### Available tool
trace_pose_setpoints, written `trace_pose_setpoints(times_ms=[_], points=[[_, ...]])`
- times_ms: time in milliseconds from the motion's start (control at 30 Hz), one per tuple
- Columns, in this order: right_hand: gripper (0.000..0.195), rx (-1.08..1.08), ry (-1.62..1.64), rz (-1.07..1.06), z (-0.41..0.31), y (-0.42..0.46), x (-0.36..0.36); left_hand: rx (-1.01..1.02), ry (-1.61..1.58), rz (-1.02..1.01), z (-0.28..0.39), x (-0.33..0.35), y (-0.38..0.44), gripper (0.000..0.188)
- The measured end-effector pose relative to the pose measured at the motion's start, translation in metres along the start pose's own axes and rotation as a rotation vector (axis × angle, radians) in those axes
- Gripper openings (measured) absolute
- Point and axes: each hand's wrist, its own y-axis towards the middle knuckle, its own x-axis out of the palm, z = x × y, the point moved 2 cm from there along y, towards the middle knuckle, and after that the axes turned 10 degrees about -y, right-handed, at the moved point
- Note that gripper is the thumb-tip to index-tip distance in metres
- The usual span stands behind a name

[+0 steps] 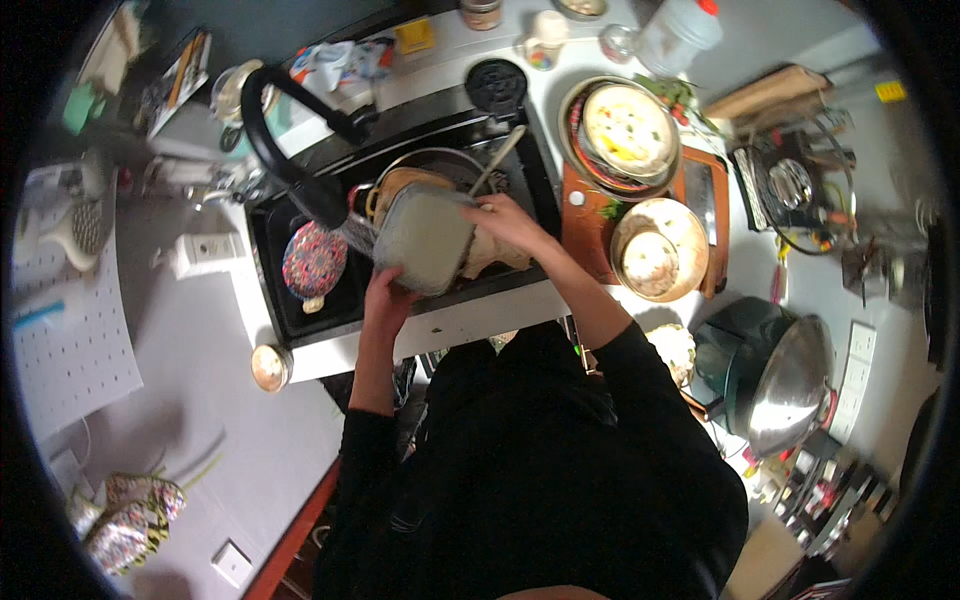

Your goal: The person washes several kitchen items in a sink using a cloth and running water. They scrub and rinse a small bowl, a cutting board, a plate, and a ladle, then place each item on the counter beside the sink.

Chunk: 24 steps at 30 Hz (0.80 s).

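My left hand [388, 296] grips the near-left edge of a pale, rounded-square container [427, 236], whose material I cannot tell. At its right rim, my right hand [506, 223] holds it too. The container is tilted over a black sink [300, 319], beside the spray from a black faucet [319, 196]. Beneath and behind it a large round pan [442, 154] shows in part, with a long-handled utensil [499, 159] leaning out. A speckled, colourful round item [315, 259] lies in the sink's left part.
Right of the sink, stacked dishes [628, 129] and bowls [686, 232] stand by a brown cutting board [589, 247] with a broad-bladed knife [699, 199]. A small jar [271, 367] sits at the counter's left front corner. A dark green pot [724, 360] is farther right.
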Motion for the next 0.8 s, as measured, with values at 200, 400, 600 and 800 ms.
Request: trace_pose_setpoints(times_ms=[200,400,600,800], points=[[0.065,0.046,-0.122,0.140,0.005,-0.029,-0.007,0.228,0.382,0.213,0.001,0.041,-0.049,0.054],[0.060,0.043,-0.046,0.373,0.031,-0.043,-0.010,0.022,0.147,0.141,-0.014,0.014,-0.036,0.043],[0.061,0.053,0.077,0.347,0.035,-0.059,-0.025,-0.648,-0.964,0.046,-0.035,0.034,-0.031,0.042],[0.043,-0.072,0.135,0.388,0.048,-0.067,-0.016,-0.732,-1.004,-0.049,-0.037,0.078,-0.028,0.044]])
